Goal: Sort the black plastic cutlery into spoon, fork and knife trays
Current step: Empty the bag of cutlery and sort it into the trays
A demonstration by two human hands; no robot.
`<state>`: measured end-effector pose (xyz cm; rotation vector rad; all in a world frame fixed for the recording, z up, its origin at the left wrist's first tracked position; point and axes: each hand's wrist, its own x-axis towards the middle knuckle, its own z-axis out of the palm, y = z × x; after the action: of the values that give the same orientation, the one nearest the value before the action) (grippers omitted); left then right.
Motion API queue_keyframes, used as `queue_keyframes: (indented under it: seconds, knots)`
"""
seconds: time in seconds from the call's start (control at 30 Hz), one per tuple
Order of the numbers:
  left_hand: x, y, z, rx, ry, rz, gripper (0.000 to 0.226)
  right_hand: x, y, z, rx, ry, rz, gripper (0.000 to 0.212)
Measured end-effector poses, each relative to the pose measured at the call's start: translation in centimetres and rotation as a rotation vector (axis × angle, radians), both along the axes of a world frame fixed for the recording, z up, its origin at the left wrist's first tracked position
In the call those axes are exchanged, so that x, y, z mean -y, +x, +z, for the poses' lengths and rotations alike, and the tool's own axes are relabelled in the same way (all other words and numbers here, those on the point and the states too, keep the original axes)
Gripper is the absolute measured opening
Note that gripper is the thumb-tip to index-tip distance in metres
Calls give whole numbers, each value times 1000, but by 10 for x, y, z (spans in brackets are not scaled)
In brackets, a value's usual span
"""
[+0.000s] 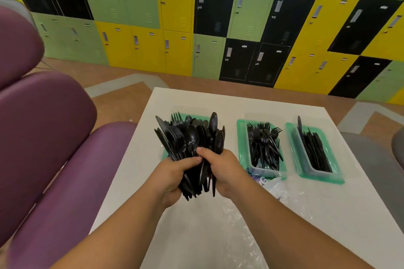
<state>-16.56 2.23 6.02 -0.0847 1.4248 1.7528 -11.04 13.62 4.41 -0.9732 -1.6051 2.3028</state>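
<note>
Both hands grip one big bundle [192,140] of mixed black cutlery, held upright above the table [284,225]. The left hand [175,178] has its fingers clamped round the handles, and the right hand [220,167] closes on them from the other side. The bundle hides most of the left tray [165,154]. The middle tray [243,148] holds forks and the right tray [294,148], near the right edge, holds knives.

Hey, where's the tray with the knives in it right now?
In the head view, the knife tray sits farthest right on the white table, just right of the fork tray.
</note>
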Motion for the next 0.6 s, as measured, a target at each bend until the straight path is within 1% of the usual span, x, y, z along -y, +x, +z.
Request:
queue_keyframes:
  seconds: [0.07, 0.2, 0.27, 0.4, 0.53, 0.6]
  knots:
    - [1, -10, -5, 2, -29, 17, 18, 0, -10, -4, 35, 31, 63, 10]
    - [-2, -24, -9, -21, -73, -15, 17, -5, -21, -8, 66, -15, 110, 17]
    - [-4, -32, -13, 18, -68, -3, 17, -7, -30, -10, 83, -35, 91, 18]
    - [-6, -47, -22, 79, -91, 105, 4, -14, -48, -10, 120, -94, -16, 23]
    - [0, -66, -29, 64, -128, 181, 2, -31, -76, -11, 219, 1, -47, 23]
    - [4, -72, -30, 35, -129, 199, 2, -33, -92, -12, 258, 40, -28, 29]
